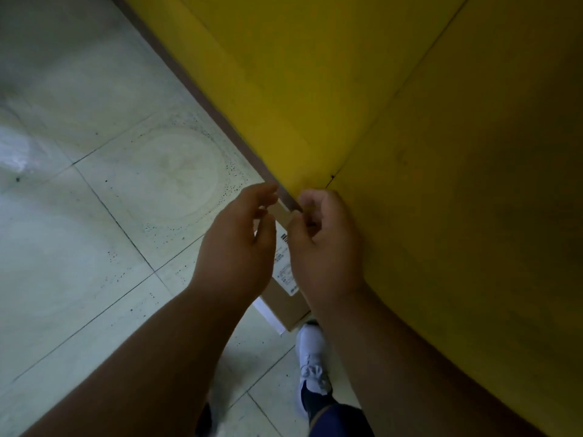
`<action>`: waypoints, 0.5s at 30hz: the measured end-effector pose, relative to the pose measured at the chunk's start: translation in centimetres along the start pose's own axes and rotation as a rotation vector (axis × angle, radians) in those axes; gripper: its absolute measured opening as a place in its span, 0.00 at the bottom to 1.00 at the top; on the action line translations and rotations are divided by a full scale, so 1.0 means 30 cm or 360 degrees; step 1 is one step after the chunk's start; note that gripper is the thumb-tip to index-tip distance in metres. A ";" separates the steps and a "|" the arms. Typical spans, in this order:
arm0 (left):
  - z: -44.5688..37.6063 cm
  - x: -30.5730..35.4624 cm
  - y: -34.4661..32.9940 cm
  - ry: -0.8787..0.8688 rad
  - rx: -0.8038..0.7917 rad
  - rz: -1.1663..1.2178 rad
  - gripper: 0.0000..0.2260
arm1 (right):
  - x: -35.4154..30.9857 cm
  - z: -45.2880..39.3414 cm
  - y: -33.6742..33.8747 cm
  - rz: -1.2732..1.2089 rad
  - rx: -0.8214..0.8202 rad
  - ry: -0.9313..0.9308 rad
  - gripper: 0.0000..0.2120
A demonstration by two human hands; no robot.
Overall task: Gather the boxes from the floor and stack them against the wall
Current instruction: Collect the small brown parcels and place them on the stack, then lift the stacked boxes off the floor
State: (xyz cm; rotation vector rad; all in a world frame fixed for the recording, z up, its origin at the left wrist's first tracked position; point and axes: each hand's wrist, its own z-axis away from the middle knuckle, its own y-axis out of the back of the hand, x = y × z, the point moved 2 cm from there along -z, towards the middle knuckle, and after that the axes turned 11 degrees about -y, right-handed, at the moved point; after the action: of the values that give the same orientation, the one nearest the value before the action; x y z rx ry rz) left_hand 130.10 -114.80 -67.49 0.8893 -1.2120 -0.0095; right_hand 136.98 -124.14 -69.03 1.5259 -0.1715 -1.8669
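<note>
Head view: left hand (239, 244) loosely open, right hand (321, 244) curled, empty, above brown cardboard box (285, 305) beside yellow wall (410, 121); careless stacking could topple it.

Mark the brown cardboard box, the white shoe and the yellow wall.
brown cardboard box (285, 305): head view, bare top face below the label.
white shoe (310, 342): head view, toe cap.
yellow wall (441, 216): head view, plain painted surface right of the hands.
</note>
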 end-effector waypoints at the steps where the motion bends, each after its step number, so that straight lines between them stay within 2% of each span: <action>1: -0.018 0.006 0.007 -0.0044 0.0012 0.0017 0.16 | -0.014 -0.015 0.000 0.0008 0.0036 0.0001 0.11; 6: -0.064 -0.028 0.030 -0.0128 -0.0185 0.0053 0.15 | -0.055 -0.012 -0.020 0.0006 0.0280 -0.0083 0.08; 12: -0.106 -0.069 0.153 -0.0464 -0.0678 0.0007 0.15 | -0.119 0.104 -0.095 -0.0121 0.0706 -0.0339 0.04; 15: -0.101 -0.087 0.234 -0.0639 -0.0863 -0.0063 0.16 | -0.156 0.186 -0.132 -0.0177 0.0850 -0.0420 0.12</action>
State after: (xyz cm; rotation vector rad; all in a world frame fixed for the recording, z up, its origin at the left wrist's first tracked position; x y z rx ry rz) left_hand 128.44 -107.12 -65.60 0.4399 -1.4641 -0.5465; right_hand 130.48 -120.24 -65.65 1.6412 -0.7734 -2.2253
